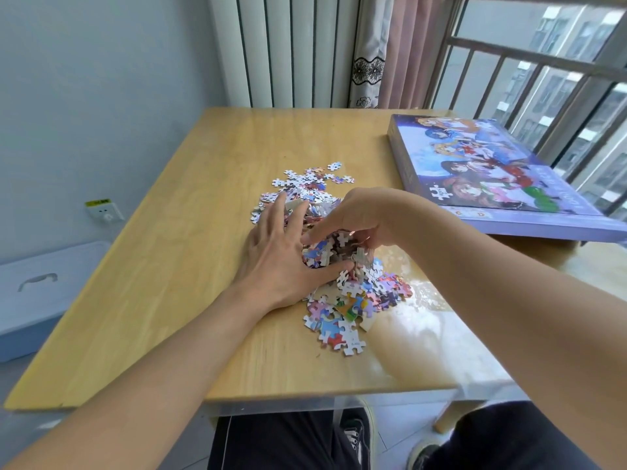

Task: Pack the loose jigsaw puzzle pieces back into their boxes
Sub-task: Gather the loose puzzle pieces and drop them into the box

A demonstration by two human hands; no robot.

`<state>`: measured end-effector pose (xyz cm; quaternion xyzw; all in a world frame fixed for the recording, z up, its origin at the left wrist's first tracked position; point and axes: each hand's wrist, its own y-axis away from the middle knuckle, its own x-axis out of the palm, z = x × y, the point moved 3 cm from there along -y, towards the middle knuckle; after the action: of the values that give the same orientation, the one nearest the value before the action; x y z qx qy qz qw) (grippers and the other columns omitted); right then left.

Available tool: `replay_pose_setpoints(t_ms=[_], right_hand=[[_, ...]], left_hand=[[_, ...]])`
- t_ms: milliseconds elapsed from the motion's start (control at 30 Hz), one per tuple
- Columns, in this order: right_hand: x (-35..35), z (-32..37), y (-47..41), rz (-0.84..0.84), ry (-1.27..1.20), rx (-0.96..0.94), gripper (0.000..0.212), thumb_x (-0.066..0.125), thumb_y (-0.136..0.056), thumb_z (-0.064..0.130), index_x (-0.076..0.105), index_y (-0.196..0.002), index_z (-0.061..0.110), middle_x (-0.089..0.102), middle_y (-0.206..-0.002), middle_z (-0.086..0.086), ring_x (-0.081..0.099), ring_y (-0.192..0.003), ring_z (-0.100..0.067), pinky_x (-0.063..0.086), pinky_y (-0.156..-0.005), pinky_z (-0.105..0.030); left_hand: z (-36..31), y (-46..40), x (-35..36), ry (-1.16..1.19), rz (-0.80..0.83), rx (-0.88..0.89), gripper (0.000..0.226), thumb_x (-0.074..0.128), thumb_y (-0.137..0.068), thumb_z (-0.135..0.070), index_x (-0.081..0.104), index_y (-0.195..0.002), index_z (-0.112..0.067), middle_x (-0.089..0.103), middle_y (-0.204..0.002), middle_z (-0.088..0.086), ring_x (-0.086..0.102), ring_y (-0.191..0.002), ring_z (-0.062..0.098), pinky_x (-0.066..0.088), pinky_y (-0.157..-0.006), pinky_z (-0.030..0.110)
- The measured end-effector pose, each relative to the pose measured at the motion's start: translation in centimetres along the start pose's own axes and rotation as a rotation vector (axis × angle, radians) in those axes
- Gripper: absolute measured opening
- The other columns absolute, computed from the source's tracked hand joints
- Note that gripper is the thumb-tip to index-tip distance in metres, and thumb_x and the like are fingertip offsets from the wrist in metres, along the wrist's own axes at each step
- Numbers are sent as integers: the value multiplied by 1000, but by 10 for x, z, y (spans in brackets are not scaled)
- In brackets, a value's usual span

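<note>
Head view looks down on our two bare hands over a heap of loose jigsaw puzzle pieces [342, 266] spread across the middle of the wooden worktop [169, 266]. Our left hand [288, 252] lies on the left flank of the heap with its fingers straight and spread, the thumb pressed against the pieces near the bottom; it pushes rather than grips. Our right hand [359, 218] arches over the top of the heap, fingers curled down into a bunch of pieces. The fingertips are buried among the pieces, so we cannot see how many it has hold of. Much of the heap's centre is covered by both hands.

Farther back, a thinner scatter of pieces reaches toward the far side of the worktop, and another colourful patch lies nearer to us, below the hands. The puzzle box [502, 178], purple with cartoon figures on its lid, lies flat and closed at the right of the worktop, well apart from the heap; its right corner runs past the worktop's edge and is cut off by the frame. The print on its side is too blurred to read.

On the floor at left stands a pale blue storage bin [37, 293], partly hidden behind the worktop.
</note>
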<state>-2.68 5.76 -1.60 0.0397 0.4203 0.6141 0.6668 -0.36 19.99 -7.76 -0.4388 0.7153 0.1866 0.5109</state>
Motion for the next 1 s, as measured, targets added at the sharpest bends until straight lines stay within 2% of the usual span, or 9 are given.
replay_pose_setpoints(t_ms=[67,133,267,467,533,600,733,833,1000], right_hand=[[0,2,2,1,-12,-5,69,91,-70,30,55,-121,2,60,-120,-15,62,-102,-31,52,-97,-44],[1,2,0,12,31,11,74,91,-70,30,53,-128,2,57,-127,-16,58,-115,-34,49,-102,-47],[6,2,-4,61,124,33,65,90,-71,30,61,-125,6,60,-128,-14,58,-118,-32,49,-104,-48],[9,11,-4,52,194,-30,86,89,-73,29,48,-145,8,45,-151,-11,43,-138,-31,40,-113,-48],[9,9,-6,39,197,-34,84,90,-71,27,51,-142,8,49,-147,-10,48,-131,-30,44,-109,-45],[6,5,-8,34,185,-27,73,91,-70,23,59,-134,7,58,-136,-9,57,-113,-27,50,-101,-41],[-5,-7,-4,21,121,-33,44,90,-71,16,70,-108,4,72,-101,-9,63,-77,-23,58,-74,-34],[-19,-16,2,-74,77,-58,42,92,-70,18,66,-101,7,59,-81,-5,53,-69,-21,48,-60,-30],[-33,-28,11,-107,-82,-80,27,89,-73,14,66,-85,4,60,-83,-11,56,-68,-22,55,-57,-29]], left_hand=[[0,0,0,-10,-6,2,122,44,-57,-97,5,-155,-36,-11,-164,-8,-7,-152,19,10,-121,48],[-1,0,-1,9,-14,-2,122,46,-56,-97,7,-155,-36,-9,-164,-9,-6,-152,18,11,-120,49],[-2,1,-2,40,-16,-3,122,53,-58,-93,8,-155,-34,-9,-164,-10,-8,-151,15,14,-119,51],[-1,2,-3,76,-2,-11,130,55,-50,-97,5,-154,-37,-11,-163,-13,-12,-151,14,15,-120,53],[0,1,-2,88,-10,-5,131,53,-48,-99,6,-154,-37,-10,-163,-12,-11,-151,14,17,-120,54],[2,2,-4,133,-30,-10,131,53,-47,-99,8,-154,-38,-7,-163,-10,-9,-151,15,17,-120,54],[-1,7,-19,195,-52,15,133,52,-46,-99,5,-155,-38,-12,-165,-9,-15,-151,13,10,-123,53],[-14,21,-28,134,48,95,151,52,-35,-102,-15,-155,-38,-30,-160,-12,-31,-146,12,-1,-123,54],[-31,49,-2,-141,263,202,163,54,-28,-104,-37,-146,-37,-47,-151,-8,-45,-138,19,-9,-120,58]])
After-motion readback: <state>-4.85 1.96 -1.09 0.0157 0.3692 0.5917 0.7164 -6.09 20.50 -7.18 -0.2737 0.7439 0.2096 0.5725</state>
